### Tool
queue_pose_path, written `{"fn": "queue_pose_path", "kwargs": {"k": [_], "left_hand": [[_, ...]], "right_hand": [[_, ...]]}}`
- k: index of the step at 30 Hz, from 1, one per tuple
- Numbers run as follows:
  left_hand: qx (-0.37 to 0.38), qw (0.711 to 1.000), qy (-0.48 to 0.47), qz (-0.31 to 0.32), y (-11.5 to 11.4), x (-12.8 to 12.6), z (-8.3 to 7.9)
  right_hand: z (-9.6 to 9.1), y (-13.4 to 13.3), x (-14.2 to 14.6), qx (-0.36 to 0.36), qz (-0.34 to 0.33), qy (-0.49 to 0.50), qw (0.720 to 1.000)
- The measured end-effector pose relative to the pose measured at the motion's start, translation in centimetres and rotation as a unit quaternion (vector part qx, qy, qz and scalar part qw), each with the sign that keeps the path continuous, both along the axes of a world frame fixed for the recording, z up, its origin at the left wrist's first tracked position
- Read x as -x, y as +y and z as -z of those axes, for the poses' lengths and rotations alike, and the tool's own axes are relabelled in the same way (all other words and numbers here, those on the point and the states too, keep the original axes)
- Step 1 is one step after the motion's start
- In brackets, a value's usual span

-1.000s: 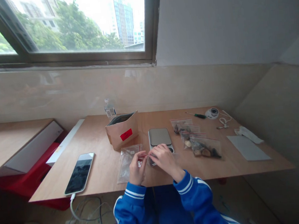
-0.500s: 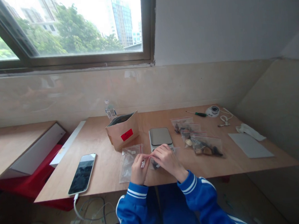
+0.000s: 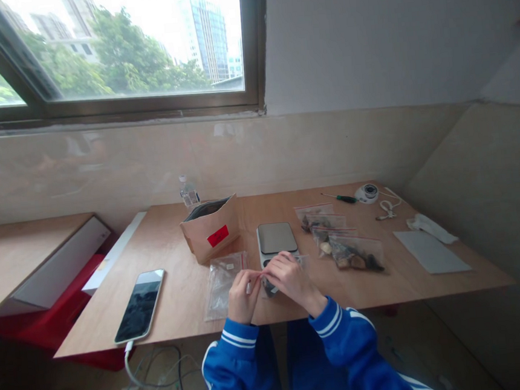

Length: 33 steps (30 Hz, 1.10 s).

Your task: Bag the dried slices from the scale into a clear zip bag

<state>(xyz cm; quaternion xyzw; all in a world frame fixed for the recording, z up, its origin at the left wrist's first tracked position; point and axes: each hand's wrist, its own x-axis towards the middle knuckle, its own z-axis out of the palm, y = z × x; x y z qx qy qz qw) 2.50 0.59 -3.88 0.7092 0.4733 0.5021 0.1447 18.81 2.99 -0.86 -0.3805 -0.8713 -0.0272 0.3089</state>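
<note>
A small clear zip bag with dark pieces in it [image 3: 269, 287] hangs between my two hands at the table's front. My left hand [image 3: 242, 295] pinches the left part of its top edge, while my right hand [image 3: 290, 279] grips the same edge close by, fingertips almost meeting. Much of the bag is hidden behind the fingers. Just beyond sits a digital scale [image 3: 277, 238] with nothing on its plate. Flat clear zip bags [image 3: 218, 288] lie to the left of my left hand.
Several filled zip bags [image 3: 358, 253] overlap on the right. A brown paper pouch [image 3: 211, 229] stands open at left, a bottle [image 3: 189, 192] behind it. A phone [image 3: 140, 307] lies at front left. Farther right are a screwdriver [image 3: 346, 199], a dome camera [image 3: 367, 193] and white paper [image 3: 432, 251].
The view has shifted slightly, so the table things sit a little farther left. Both hands keep the same pinch on the bag's edge.
</note>
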Motion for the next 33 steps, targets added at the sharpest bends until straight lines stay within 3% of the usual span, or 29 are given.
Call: {"fn": "queue_pose_path", "kwargs": {"k": [9,19,26,33], "left_hand": [[0.001,1.000,-0.013,-0.007,-0.1,0.4,-0.2],[0.068,0.997,-0.032,0.027,0.0,0.6,-0.2],[0.061,0.998,-0.030,0.016,-0.1,1.1,-0.1],[0.116,0.992,-0.040,0.015,0.0,0.5,0.1]], "right_hand": [[0.3,0.8,-0.3,0.023,0.011,0.015,1.000],[0.3,0.8,0.6,0.015,0.013,-0.060,0.998],[0.7,1.2,-0.3,0.084,0.011,-0.017,0.996],[1.6,1.1,-0.6,0.080,0.010,-0.016,0.997]]}}
